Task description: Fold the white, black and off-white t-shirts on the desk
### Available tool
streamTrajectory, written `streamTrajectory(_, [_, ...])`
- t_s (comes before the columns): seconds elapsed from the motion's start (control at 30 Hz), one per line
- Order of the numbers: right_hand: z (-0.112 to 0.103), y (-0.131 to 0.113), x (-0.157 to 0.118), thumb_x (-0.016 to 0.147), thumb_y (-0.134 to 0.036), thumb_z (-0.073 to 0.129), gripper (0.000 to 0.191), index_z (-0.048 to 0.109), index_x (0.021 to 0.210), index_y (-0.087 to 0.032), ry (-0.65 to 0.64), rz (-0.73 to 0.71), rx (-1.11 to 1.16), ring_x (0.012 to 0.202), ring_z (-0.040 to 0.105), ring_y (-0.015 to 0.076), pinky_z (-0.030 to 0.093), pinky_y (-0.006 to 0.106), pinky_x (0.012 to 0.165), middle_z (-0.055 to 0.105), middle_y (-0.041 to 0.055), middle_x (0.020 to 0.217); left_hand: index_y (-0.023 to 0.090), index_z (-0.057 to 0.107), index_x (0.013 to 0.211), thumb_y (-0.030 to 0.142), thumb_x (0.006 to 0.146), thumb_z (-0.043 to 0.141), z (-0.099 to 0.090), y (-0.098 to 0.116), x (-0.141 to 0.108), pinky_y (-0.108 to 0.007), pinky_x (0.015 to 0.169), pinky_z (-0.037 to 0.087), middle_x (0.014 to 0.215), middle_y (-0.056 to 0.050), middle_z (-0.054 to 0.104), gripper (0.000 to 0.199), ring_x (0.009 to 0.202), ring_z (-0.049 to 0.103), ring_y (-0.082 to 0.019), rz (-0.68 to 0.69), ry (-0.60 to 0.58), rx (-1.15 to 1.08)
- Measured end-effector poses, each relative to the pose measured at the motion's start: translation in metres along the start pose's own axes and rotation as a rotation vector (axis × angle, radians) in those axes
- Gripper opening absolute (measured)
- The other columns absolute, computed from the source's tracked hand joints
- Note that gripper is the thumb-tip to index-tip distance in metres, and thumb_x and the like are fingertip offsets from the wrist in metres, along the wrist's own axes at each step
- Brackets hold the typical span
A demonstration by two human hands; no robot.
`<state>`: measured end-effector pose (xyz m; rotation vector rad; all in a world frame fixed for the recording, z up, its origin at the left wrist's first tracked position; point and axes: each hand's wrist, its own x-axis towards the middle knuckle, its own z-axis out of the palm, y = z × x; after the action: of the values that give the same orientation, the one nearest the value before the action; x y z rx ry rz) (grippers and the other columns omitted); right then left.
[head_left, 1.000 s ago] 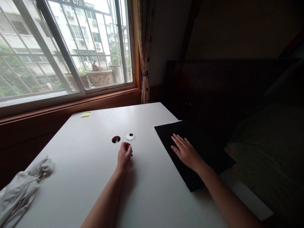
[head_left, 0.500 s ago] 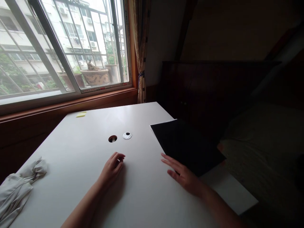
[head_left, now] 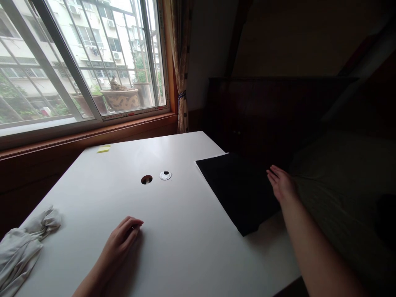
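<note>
On the white table (head_left: 173,231) rests my left hand (head_left: 122,237). Its fingers are loosely curled with a gap to the thumb, and nothing shows in it. A flat black sheet (head_left: 235,189), its kind unclear, lies at the table's right side with a thin white edge along its far and left borders. My right hand (head_left: 283,183) is by the right border of this sheet, fingers stretched out and close together; whether it touches the sheet I cannot tell.
A round hole (head_left: 146,180) and a white cable grommet cap (head_left: 165,175) are near the table's middle. Yellow sticky notes (head_left: 104,149) lie at the far left corner, and a crumpled grey cloth (head_left: 31,243) at the left edge. Behind is a window (head_left: 123,62) with a curtain (head_left: 183,82).
My right hand has moved right and away from me, from the sheet's left edge to its right border. The sheet's near corner has shifted. My left hand has drawn back toward me and left.
</note>
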<state>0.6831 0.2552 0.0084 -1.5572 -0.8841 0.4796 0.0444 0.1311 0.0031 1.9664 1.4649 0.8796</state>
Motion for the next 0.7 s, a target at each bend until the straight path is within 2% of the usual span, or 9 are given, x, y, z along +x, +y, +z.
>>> streamTrajectory(0.07, [0.005,0.0,0.008,0.101,-0.046,0.034,0.057,0.052,0.15,-0.023,0.047,-0.062,-0.135,0.133,0.06,0.0338,0.055,0.054,0.105,0.06,0.018,0.145,0.027,0.071,0.1,0.049,0.099,0.05,0.0,0.002,0.003,-0.035,0.08,0.057,0.102,-0.007,0.072,0.031,0.093,0.07,-0.026,0.003,-0.005,0.001])
streamTrajectory(0.13, [0.018,-0.004,0.013,0.1,-0.046,0.036,0.056,0.058,0.146,-0.022,0.001,-0.129,-0.284,0.13,0.062,0.0334,0.054,0.053,0.106,0.065,0.0166,0.14,0.027,0.072,0.1,0.048,0.099,0.051,0.0,0.002,0.005,-0.034,0.079,0.057,0.101,-0.007,0.073,0.03,0.091,0.07,-0.025,0.012,-0.015,0.001])
streamTrajectory(0.2, [0.04,-0.011,0.016,0.099,-0.045,0.039,0.055,0.063,0.142,-0.02,-0.084,-0.216,-0.426,0.134,0.058,0.0327,0.047,0.052,0.113,0.062,0.0157,0.144,0.027,0.072,0.099,0.048,0.099,0.051,0.001,0.002,0.006,-0.034,0.079,0.057,0.1,-0.006,0.073,0.03,0.091,0.07,-0.025,0.021,-0.025,-0.003])
streamTrajectory(0.3, [0.083,-0.022,0.011,0.098,-0.043,0.044,0.053,0.066,0.139,-0.018,-0.206,-0.327,-0.558,0.144,0.048,0.0315,0.034,0.048,0.124,0.052,0.0133,0.156,0.027,0.072,0.1,0.046,0.1,0.05,0.001,0.0,0.005,-0.034,0.08,0.056,0.101,-0.006,0.073,0.029,0.092,0.07,-0.025,0.032,-0.035,-0.007])
streamTrajectory(0.37, [0.113,-0.029,0.002,0.1,-0.045,0.045,0.053,0.063,0.143,-0.02,-0.337,-0.42,-0.641,0.15,0.041,0.0302,0.028,0.047,0.127,0.046,0.0097,0.162,0.027,0.071,0.101,0.044,0.101,0.049,0.001,-0.001,0.004,-0.033,0.081,0.056,0.101,-0.006,0.072,0.028,0.092,0.07,-0.024,0.034,-0.047,-0.009])
streamTrajectory(0.5, [0.16,-0.036,-0.026,0.106,-0.052,0.031,0.06,0.043,0.158,-0.025,-0.681,-0.675,-0.927,0.158,0.023,0.0276,0.017,0.055,0.128,0.028,0.0055,0.171,0.027,0.07,0.104,0.04,0.102,0.049,0.002,-0.002,0.003,-0.033,0.082,0.054,0.103,-0.006,0.071,0.026,0.093,0.069,-0.024,0.033,-0.07,-0.01])
streamTrajectory(0.6, [0.174,-0.038,-0.036,0.106,-0.057,0.027,0.064,0.038,0.161,-0.026,-0.744,-0.652,-0.999,0.158,0.021,0.0279,0.015,0.057,0.128,0.028,0.0061,0.171,0.027,0.069,0.104,0.04,0.102,0.048,0.002,-0.001,0.003,-0.033,0.083,0.054,0.103,-0.006,0.07,0.025,0.093,0.068,-0.024,0.028,-0.074,-0.01])
streamTrajectory(0.7, [0.171,-0.037,-0.027,0.106,-0.059,0.024,0.067,0.036,0.162,-0.025,-0.743,-0.633,-1.0,0.158,0.021,0.0279,0.014,0.057,0.128,0.027,0.0061,0.171,0.027,0.07,0.105,0.039,0.103,0.048,0.003,0.0,0.003,-0.033,0.083,0.053,0.102,-0.006,0.07,0.025,0.093,0.068,-0.024,0.025,-0.082,-0.01])
